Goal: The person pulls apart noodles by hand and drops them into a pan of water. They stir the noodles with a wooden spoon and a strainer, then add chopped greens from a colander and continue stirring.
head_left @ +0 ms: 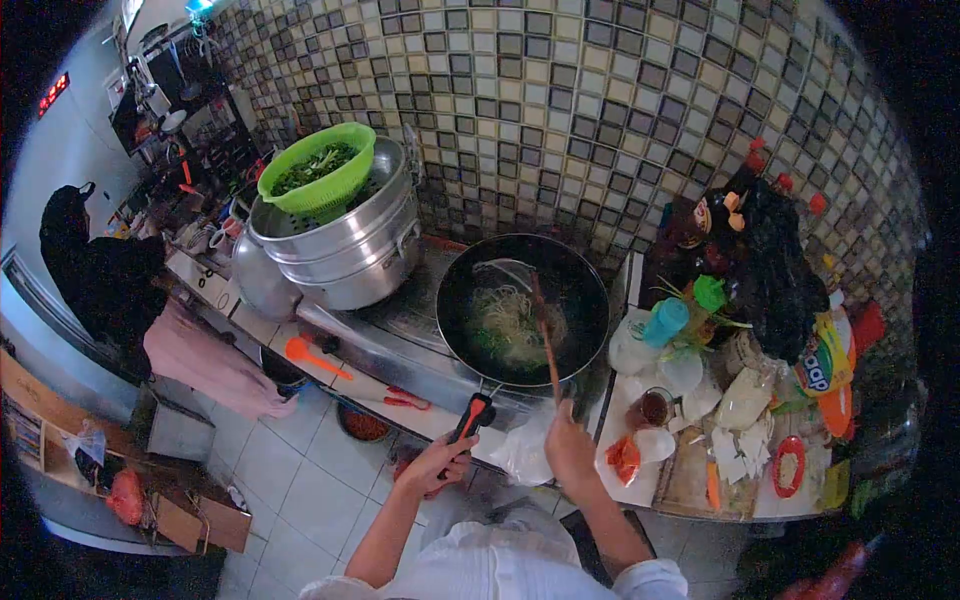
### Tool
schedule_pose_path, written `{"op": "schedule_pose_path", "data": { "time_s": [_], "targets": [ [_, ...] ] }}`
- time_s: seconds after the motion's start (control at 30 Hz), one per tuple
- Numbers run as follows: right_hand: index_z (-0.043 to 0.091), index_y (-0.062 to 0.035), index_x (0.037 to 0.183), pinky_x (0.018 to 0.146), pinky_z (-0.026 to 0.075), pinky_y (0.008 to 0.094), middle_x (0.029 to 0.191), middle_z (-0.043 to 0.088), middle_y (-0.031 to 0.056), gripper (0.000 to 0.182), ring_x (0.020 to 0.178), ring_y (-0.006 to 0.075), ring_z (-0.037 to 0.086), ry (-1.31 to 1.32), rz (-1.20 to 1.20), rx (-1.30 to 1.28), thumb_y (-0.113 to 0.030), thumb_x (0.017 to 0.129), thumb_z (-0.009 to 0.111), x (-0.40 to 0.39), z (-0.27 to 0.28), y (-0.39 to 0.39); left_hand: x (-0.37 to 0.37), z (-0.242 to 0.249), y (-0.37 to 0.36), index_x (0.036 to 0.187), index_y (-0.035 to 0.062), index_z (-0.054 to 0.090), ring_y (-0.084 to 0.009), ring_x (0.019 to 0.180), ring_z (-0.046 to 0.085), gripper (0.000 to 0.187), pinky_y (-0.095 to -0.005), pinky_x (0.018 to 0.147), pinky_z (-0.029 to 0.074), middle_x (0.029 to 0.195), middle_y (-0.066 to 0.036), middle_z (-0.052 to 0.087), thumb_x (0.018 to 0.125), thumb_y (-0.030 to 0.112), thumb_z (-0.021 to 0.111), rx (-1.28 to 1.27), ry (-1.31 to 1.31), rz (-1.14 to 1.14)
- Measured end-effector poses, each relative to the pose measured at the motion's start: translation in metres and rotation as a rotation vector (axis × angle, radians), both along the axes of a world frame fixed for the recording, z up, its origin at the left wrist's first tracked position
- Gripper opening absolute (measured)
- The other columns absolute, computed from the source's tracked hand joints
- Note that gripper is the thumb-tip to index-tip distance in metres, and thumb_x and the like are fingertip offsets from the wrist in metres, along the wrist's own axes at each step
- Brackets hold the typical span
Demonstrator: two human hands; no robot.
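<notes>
My left hand [436, 464] is wrapped round the black and orange handle [470, 418] of a dark wok [462, 357] on the stove. In my right hand [573, 449] is a long brown wooden cooking utensil [548, 345], slanting over the wok's inside; I cannot make out the shape of its far end. Thin pale noodles [508, 310] with chopped greens [494, 346] lie in the wok. A clear plastic bag [524, 452] sits on the counter edge between my hands.
Left of the wok stands a big metal steamer pot [345, 262] bearing a green basket [363, 142] of leaves. An orange utensil [315, 356] and red tongs [405, 398] lie along the front edge. Bottles, a glass [652, 410] and a red dish [788, 466] crowd the right. Another person [100, 270] stands far left.
</notes>
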State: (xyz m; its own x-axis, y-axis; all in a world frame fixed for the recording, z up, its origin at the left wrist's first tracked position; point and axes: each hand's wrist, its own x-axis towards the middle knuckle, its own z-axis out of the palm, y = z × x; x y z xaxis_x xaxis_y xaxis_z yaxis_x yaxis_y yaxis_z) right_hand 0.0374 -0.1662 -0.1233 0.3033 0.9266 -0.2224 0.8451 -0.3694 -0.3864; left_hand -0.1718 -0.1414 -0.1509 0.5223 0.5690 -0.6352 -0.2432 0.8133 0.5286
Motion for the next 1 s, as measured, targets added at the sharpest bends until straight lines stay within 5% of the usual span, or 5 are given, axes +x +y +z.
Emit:
{"op": "schedule_pose_path", "data": {
  "time_s": [0.4,0.47,0.8,1.0],
  "targets": [
    [0.027,0.0000,0.118,0.057,0.047,0.0478,0.069,0.059,0.0243,0.039,0.065,0.0391,0.060,-0.055,0.097,-0.020,-0.010,0.082,0.038,-0.014,-0.001,-0.022,-0.001,-0.002,0.002,0.083,0.0146,0.039,-0.0002,0.041,0.026,0.024,-0.0171,0.033,0.016,0.055,0.008,0.031,0.081,0.024,0.061,0.002,-0.003,-0.027],
    [0.030,-0.0013,0.120,0.062,0.046,0.0504,0.071,0.060,0.0231,0.041,0.070,0.0405,0.060,-0.044,0.082,-0.044,-0.021,0.086,0.041,-0.016,-0.005,-0.021,0.000,-0.003,0.001,0.082,0.0145,0.039,0.0001,0.041,0.026,0.024,-0.0169,0.033,0.016,0.055,0.008,0.031,0.081,0.023,0.061,0.006,0.004,-0.017],
    [0.027,-0.0027,0.120,0.063,0.045,0.0517,0.072,0.059,0.0244,0.043,0.070,0.0418,0.058,0.025,0.057,-0.087,-0.023,0.086,0.042,-0.014,-0.009,-0.019,0.001,-0.006,0.000,0.081,0.0138,0.039,-0.0002,0.041,0.027,0.023,-0.0168,0.032,0.018,0.055,0.008,0.032,0.082,0.022,0.061,0.001,0.046,0.006],
    [0.035,-0.0039,0.113,0.057,0.048,0.0499,0.066,0.059,0.0228,0.032,0.064,0.0408,0.059,-0.009,0.028,0.030,-0.019,0.085,0.041,0.016,0.007,-0.018,0.001,-0.003,0.002,0.084,0.0128,0.039,-0.0006,0.039,0.026,0.023,-0.0172,0.032,0.018,0.054,0.008,0.032,0.081,0.020,0.061,-0.020,-0.001,-0.021]
  ]
}}
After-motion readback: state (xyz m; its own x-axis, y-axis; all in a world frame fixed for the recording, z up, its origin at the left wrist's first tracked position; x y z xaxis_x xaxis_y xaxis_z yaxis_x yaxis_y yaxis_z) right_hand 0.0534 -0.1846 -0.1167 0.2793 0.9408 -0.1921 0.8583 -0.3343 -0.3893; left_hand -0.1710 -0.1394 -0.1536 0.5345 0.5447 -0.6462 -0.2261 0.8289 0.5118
